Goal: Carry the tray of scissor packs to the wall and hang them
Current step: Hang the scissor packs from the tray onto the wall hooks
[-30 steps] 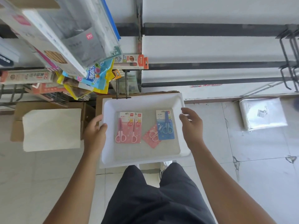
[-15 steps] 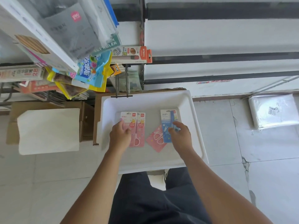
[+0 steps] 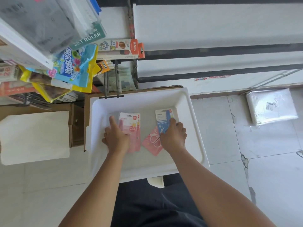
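Observation:
A white tray [image 3: 197,128] sits low in front of me, below the wall, its far edge under a black double peg hook [image 3: 114,82]. Inside lie two overlapping pink scissor packs [image 3: 132,122], a blue scissor pack [image 3: 162,117] and a tilted pink pack [image 3: 151,141] beside it. My left hand [image 3: 116,138] is down on the pink packs, fingers curled over them and the index finger stretched along their left edge. My right hand [image 3: 173,135] grips the lower part of the blue pack and partly covers the tilted pink one.
Hanging stationery and snack packs [image 3: 73,66] crowd the upper left, close above the tray. Dark wall rails [image 3: 213,51] run to the right. A cardboard box [image 3: 77,126] with a white sheet [image 3: 34,136] stands to the left; a plastic-wrapped bundle [image 3: 270,107] lies on the floor to the right.
Both hands left the tray's side rims and reached inside: the left onto the pink packs, the right onto the blue pack. The view dipped closer to the tray.

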A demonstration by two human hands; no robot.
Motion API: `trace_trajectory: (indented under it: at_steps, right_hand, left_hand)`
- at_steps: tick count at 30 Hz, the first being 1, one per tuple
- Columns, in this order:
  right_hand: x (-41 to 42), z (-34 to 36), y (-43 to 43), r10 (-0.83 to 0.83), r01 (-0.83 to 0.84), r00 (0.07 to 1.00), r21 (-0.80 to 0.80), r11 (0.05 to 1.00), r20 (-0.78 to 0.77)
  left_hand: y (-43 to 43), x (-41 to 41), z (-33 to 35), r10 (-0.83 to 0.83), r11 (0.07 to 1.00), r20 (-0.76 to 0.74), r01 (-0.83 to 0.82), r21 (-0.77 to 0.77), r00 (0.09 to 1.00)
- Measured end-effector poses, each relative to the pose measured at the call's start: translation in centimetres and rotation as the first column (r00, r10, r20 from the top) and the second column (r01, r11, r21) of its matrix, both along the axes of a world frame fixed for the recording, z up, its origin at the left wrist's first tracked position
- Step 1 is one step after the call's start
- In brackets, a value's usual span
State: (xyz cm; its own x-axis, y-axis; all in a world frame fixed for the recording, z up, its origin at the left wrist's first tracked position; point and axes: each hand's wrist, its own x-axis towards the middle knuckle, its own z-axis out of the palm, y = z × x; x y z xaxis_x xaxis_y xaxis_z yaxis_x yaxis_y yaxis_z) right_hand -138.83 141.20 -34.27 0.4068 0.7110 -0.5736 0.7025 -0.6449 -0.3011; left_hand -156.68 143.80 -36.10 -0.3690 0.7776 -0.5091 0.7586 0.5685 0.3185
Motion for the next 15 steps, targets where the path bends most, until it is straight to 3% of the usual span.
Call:
trace_trajectory:
  at_steps: [3, 5, 10, 15]
  right_hand:
    - [0.1, 0.9, 0.4, -0.021, 0.021, 1.0, 0.064, 0.998, -0.01]
    - [0.4, 1.6, 0.9, -0.157, 0.17, 0.977, 0.083, 0.982, -0.142]
    - [2.3, 3.7, 1.7, -0.388, 0.423, 0.833, 0.003, 0.906, -0.395]
    - [3.7, 8.2, 2.1, -0.381, 0.486, 0.654, -0.023, 0.874, -0.654]
  left_hand:
    - [0.1, -0.2, 0.9, 0.116, 0.993, 0.237, -0.12, 0.003, 0.964]
    - [0.0, -0.4, 2.2, 0.178, 0.98, 0.36, -0.197, 0.016, 0.916]
    - [0.5, -0.6, 6.1, 0.282, 0.945, 0.57, -0.325, -0.029, 0.771]
    - [1.3, -0.7, 10.2, 0.224, 0.959, 0.68, -0.284, -0.024, 0.698]
